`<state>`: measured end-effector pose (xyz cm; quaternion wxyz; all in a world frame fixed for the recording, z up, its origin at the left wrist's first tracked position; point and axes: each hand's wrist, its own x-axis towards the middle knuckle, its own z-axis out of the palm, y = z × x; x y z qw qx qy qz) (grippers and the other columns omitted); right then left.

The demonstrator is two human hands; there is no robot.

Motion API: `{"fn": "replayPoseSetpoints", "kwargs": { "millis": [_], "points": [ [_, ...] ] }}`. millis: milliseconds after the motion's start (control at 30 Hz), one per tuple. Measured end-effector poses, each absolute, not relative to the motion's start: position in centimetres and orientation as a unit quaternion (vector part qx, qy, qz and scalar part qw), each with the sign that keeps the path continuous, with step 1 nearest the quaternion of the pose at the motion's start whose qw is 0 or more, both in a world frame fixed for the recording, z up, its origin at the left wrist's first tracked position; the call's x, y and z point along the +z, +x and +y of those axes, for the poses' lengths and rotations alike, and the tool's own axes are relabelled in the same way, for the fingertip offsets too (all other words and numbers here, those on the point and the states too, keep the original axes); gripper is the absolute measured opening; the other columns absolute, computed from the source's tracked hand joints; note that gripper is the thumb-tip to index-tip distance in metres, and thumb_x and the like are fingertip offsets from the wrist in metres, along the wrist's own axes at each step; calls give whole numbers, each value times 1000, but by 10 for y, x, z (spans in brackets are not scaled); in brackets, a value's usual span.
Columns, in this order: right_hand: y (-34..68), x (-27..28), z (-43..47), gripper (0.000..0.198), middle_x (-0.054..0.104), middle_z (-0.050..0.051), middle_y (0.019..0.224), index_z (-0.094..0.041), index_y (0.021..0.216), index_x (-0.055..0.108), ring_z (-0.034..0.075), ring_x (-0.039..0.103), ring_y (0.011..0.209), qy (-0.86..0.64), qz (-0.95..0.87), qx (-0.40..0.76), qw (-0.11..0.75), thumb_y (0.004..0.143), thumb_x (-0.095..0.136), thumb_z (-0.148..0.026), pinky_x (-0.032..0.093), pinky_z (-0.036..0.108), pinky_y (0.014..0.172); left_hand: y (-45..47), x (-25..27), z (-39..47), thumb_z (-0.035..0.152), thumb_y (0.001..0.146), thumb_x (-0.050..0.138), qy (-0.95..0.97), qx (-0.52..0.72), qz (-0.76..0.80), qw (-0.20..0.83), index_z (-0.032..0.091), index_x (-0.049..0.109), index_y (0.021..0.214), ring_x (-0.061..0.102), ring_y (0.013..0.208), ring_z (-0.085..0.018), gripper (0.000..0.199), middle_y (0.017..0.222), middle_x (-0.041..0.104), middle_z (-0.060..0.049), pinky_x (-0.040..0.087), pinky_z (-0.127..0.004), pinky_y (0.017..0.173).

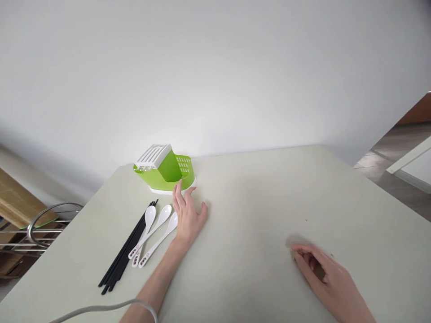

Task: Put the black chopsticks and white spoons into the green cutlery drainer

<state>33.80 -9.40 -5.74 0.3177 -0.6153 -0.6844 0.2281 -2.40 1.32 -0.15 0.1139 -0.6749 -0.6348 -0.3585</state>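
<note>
My left hand (188,215) is open over the table, its fingers apart and its fingertips at the front of a green and white cutlery holder (164,172). I cannot tell whether they touch it. Three white spoons (158,235) with printed handle ends lie fanned just left of this hand, which partly covers the bowl of the nearest one. Several black chopsticks (126,251) lie side by side to the left of the spoons. My right hand (328,278) is on the right side of the table, thumb and forefinger pinched together, with nothing visible in them.
The pale table (249,202) meets a white wall (215,80) at the back. A grey cable (101,308) crosses my left forearm at the bottom. A metal rack (37,231) stands beyond the table's left edge, and the floor shows past the right edge.
</note>
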Motion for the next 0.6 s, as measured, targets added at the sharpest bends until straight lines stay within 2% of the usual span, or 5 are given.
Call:
{"fn": "replayPoseSetpoints", "kwargs": {
  "millis": [167,367,600],
  "points": [
    [333,-54,-96,32,74,2,88,-29,100,71,17,68,69,-627,-672,216,330,101,53,-55,56,23,60,-31,4,16,23,89,61,-652,-359,-661,100,20,44,141,13,161,-43,55,171,21,-21,25,-69,125],
    [340,-61,-93,31,74,2,86,-29,99,73,16,69,68,-610,-690,217,323,100,56,-54,57,21,59,-36,2,16,25,88,61,-638,-339,-686,92,20,46,140,12,161,-47,55,170,24,-20,27,-73,122],
    [339,-61,-94,32,75,2,87,-29,100,73,16,69,68,-613,-687,218,325,100,55,-55,56,20,57,-37,-1,16,27,88,61,-653,-313,-683,95,18,45,142,8,162,-48,56,173,21,-20,27,-74,122]
  ]
}}
